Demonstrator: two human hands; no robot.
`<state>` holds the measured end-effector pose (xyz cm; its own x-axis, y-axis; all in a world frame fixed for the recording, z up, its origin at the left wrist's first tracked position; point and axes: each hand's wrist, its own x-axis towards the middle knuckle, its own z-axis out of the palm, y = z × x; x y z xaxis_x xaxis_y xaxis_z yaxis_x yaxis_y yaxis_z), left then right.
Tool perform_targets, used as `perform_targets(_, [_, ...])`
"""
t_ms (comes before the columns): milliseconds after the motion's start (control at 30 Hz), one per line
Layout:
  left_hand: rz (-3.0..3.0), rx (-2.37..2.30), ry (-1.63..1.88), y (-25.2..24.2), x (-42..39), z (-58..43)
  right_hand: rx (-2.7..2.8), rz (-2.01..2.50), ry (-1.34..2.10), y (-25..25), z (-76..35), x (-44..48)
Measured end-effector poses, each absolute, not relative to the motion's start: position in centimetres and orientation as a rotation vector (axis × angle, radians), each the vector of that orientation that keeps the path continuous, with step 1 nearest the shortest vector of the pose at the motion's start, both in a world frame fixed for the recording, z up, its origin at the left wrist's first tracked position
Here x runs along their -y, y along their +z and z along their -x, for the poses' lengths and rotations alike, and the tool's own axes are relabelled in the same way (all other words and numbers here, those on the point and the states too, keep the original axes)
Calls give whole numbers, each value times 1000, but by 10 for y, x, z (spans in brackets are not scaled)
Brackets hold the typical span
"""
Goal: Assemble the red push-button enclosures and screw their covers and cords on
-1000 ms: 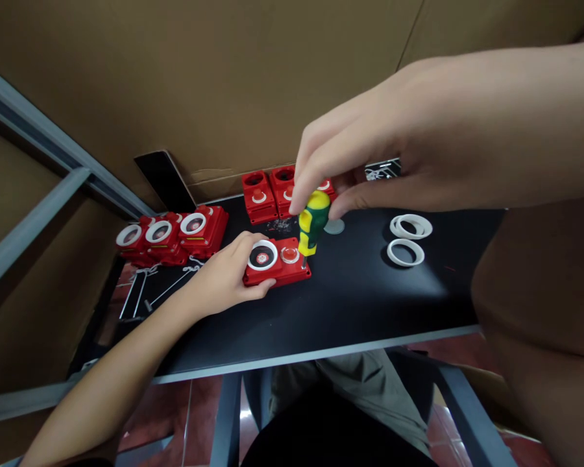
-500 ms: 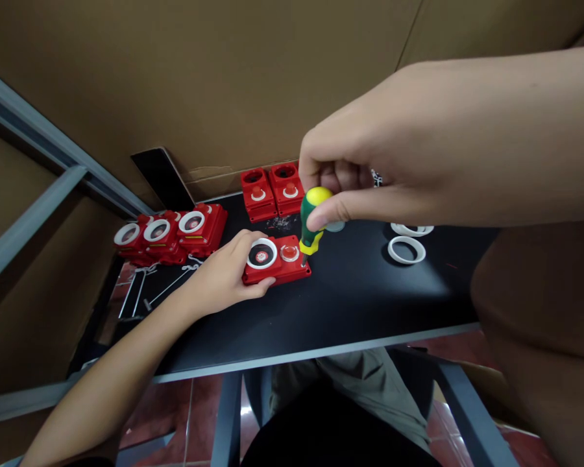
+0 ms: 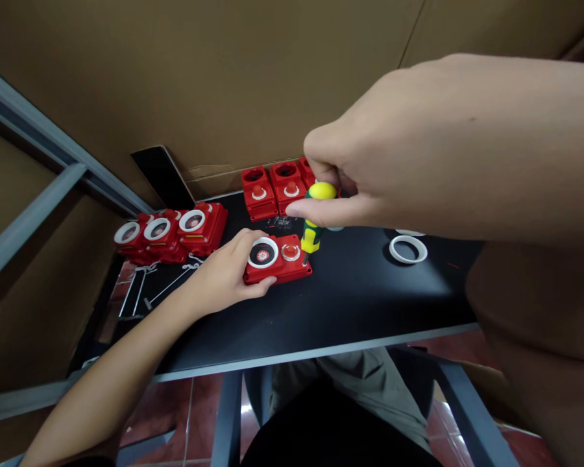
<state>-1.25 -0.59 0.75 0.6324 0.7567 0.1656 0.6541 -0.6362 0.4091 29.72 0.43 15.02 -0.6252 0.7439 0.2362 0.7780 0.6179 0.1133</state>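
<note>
Here the right hand (image 3: 418, 162) has its fingers pinched tight on the stubby green-and-yellow screwdriver (image 3: 311, 235) cap; left hand (image 3: 221, 275) fingers clamp the red plastic switch box (image 3: 285, 266), which looks light, rigid, probably skiddy, best held endwise.

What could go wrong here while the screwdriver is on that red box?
1. The screwdriver stands near the right edge of the box, pinched only at its top by the right hand; the tip might slip and gouge the plastic.
2. The left hand grips the box's other end, close by; a slip could jab its fingers.
3. The box lies loose on the smooth table, so it may twist under pressure.
</note>
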Motion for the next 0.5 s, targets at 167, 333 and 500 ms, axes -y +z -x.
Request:
perform_targets(167, [-2541,-1139,468,7,5,13,2659,1287,-492,149,-296,3])
perform_targets(333, [-2553,-1129,469,5,5,12,2672,1294,-493,150,-294,3])
perform_targets(500, [-2555,-1126,468,4,4,13,2721,1346,-281,150,-289,0])
